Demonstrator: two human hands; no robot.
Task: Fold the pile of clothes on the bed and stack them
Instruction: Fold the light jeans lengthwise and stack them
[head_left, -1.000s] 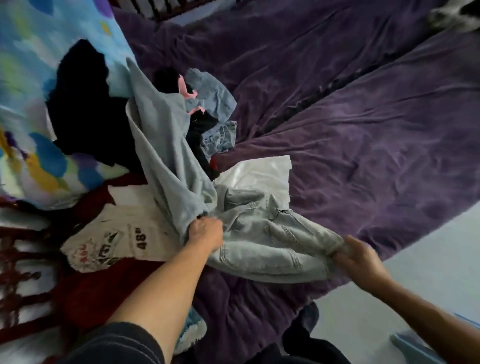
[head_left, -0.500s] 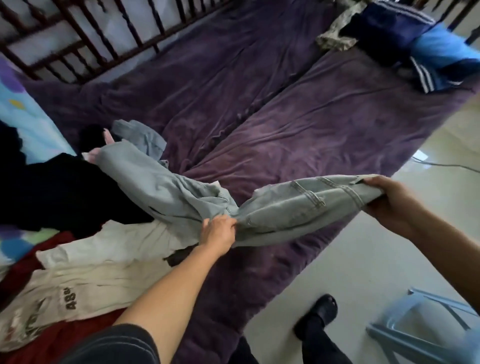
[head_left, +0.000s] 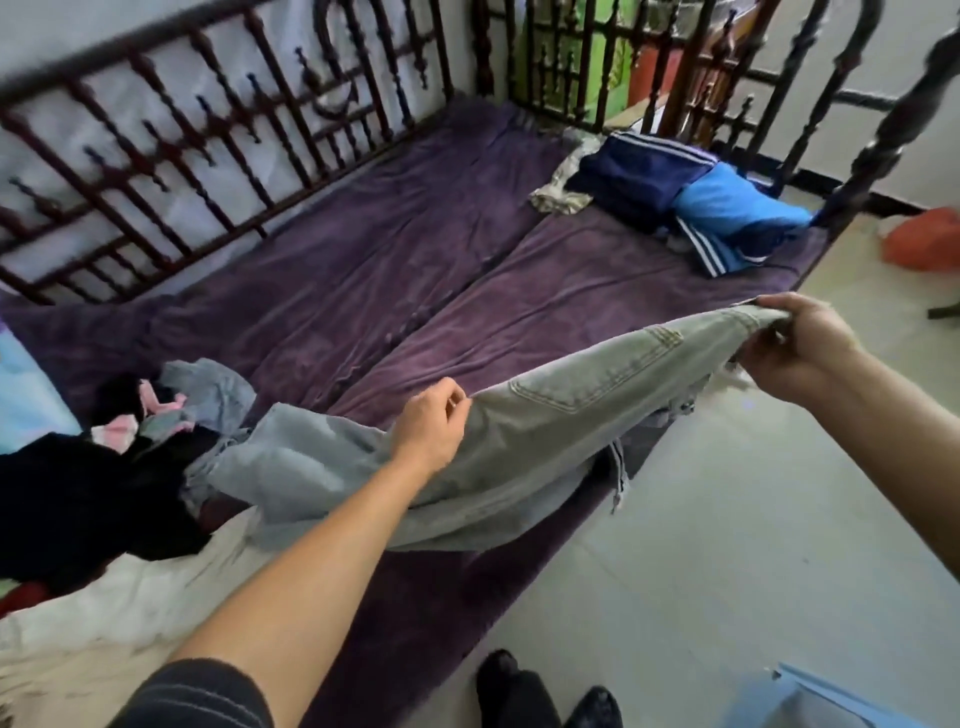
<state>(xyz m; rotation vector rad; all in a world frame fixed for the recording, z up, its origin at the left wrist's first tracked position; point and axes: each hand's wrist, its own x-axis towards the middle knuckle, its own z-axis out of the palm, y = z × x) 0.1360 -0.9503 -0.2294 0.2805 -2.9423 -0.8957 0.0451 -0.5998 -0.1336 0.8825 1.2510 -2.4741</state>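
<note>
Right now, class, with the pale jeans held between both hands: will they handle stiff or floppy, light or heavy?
Probably floppy: the jeans sag between the left hand and right hand. Likely fairly heavy for cloth: the legs hang down onto the clothes pile. Unlikely to slip; two plain grips hold them.

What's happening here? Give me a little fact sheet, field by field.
Held item: light jeans, stretched above the bed edge
Left hand: grips the jeans mid-length
Right hand: grips their far end
Unfolded pile: dark and pink clothes, bed's left side
Far corner: navy and blue garments
Bed: purple cover
</note>
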